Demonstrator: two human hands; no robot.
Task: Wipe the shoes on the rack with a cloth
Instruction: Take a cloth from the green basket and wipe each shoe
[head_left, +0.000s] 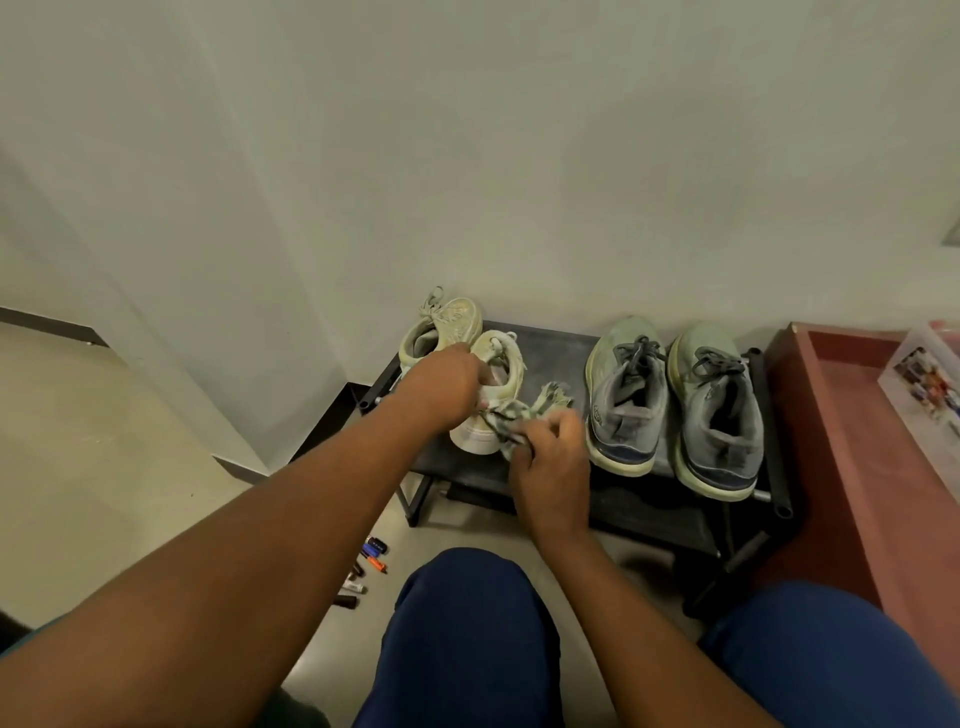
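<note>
Head view, 1 frame.

- Rack (550, 345): dark low shelf unit against wall, 12 o'clock from the knees. Top tier carried 4 shoes.
- White shoe, near (480, 436): at 11 o'clock on rack, heel toward front lip. Left hand (441, 384) curled round its collar, fingers inside or over the opening; exact finger lie hidden by the hand's back.
- White shoe, far (441, 325): tipped up against wall behind the first, touching it.
- Cloth (519, 413): patterned, bunched, pinched in right hand (545, 457), fingers clamped on it; loose end trailed toward 1 o'clock. Cloth lay against near shoe's side/heel.
- Grey pair (675, 405): at 1–2 o'clock, side by side, upright, toes to wall, laces tied. Apparently not yet reached.
- Markers (363, 566): small cluster on floor at 9 o'clock of left knee.
- Red tray-like box (831, 395): 3 o'clock, just beside rack end.

Risks (judgement): near shoe sat close to front lip; hard wipe w/o firm left grip could push it off. Far shoe leaning, prob. topples if near one gets pulled away. Trailing cloth end may snag grey laces.

Room: bare strip between white and grey pairs; wall shuts off 12 o'clock, box limits 3 o'clock, floor open at 9 o'clock.
</note>
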